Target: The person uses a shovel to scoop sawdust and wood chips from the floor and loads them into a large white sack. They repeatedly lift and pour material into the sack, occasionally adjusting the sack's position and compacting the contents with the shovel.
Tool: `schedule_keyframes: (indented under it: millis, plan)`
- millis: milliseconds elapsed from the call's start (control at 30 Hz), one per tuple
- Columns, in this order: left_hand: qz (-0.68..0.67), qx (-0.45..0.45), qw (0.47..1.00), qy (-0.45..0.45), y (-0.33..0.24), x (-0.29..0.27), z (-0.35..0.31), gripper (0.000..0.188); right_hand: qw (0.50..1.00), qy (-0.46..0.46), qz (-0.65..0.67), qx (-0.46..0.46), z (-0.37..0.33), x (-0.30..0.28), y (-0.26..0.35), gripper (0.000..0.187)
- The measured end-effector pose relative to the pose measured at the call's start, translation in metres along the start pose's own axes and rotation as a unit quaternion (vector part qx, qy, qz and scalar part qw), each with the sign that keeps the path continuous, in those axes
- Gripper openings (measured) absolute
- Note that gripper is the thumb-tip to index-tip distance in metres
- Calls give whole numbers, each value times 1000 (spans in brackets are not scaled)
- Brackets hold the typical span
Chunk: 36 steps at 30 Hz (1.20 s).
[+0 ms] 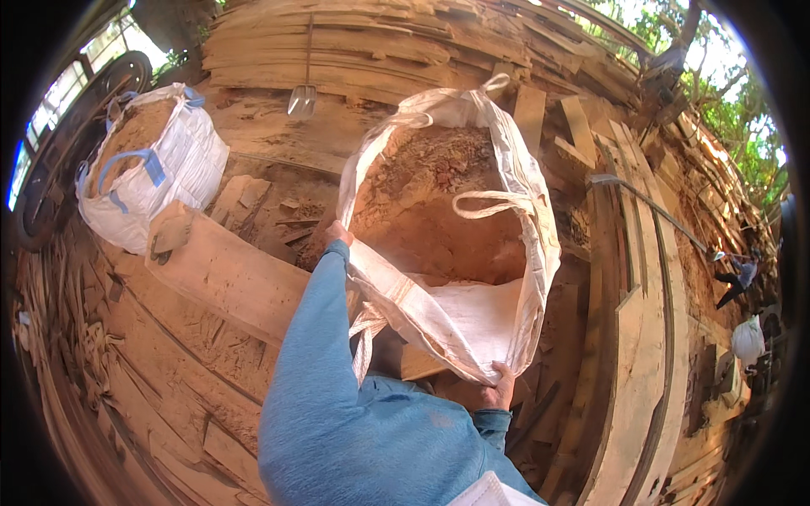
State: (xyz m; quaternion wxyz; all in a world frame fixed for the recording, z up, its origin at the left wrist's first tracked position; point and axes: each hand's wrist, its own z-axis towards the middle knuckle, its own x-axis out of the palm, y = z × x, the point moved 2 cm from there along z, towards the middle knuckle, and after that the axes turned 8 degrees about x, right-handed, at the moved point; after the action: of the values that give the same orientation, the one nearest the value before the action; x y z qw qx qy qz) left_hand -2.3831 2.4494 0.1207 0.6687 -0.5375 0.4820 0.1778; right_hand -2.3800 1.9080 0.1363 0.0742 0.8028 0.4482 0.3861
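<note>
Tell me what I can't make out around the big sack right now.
- Left hand, head view: mostly hidden by the blue sleeve and the white sack rim; grip unclear.
- Right hand: fingers tucked under the sack's lower edge.
- Sack's bottom: covered by sawdust.
- Person at the right rim: too small and bent by the lens.
- Second sack: its far side is hidden.

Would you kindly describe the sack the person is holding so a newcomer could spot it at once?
Start at the big stack of wooden planks along the top, then drop to the middle of the view. There a large white woven sack, partly filled with reddish-brown sawdust, is held open by the left hand and right hand. Its loops are white, whereas the fuller sack to the left has blue ones.
</note>
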Motion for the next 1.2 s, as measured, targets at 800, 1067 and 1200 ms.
schedule_keyframes:
  millis: [800, 1067, 1200]
  plan:
    - [-353, -185, 871, 287, 80, 47, 111, 39, 975, 4, 223, -7, 47, 150, 30, 50]
    - [-316, -399, 788, 347, 65, 55, 49, 25, 985, 47, 165, 37, 30, 62, -19, 41]
    - [-366, -360, 790, 337, 64, 54, -1, 13, 981, 102, 156, 61, 28, 6, -33, 18]
